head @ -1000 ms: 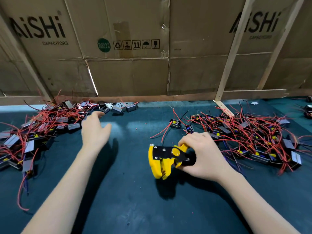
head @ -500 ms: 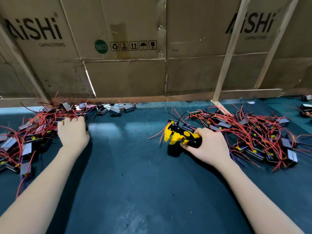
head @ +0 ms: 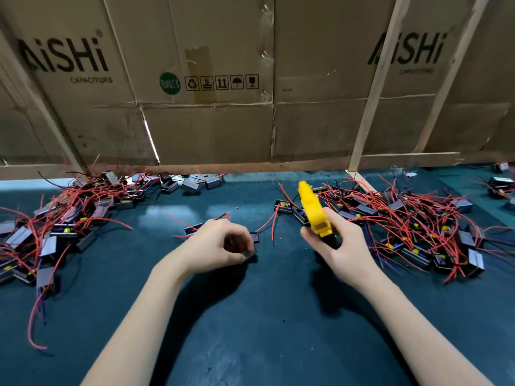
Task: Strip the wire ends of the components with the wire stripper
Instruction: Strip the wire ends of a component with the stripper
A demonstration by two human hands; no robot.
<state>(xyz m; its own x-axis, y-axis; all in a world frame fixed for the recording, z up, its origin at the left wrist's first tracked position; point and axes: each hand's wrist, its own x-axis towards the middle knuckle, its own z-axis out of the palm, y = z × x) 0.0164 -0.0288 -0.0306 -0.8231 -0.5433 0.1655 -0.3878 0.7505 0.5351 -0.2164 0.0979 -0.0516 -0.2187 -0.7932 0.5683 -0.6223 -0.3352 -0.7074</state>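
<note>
My left hand [head: 216, 245] is closed over a small black component [head: 252, 240] with red wires, held just above the dark green mat at the centre. To its right, my right hand [head: 338, 247] grips the yellow wire stripper [head: 312, 208], whose head points up and away from me. The stripper's jaws stand clear of the component's red wire [head: 267, 222]. A heap of black components with red wires [head: 412, 218] lies at the right, another heap [head: 64, 213] at the left.
A wall of cardboard boxes [head: 211, 79] braced with wooden slats [head: 373, 87] closes off the back of the mat [head: 250, 316]. A few loose components [head: 284, 206] lie just beyond my hands. More components sit at the far right edge [head: 501, 185].
My left hand came back from the left heap to the centre, now holding a component. My right hand turned the stripper so that its head points upward.
</note>
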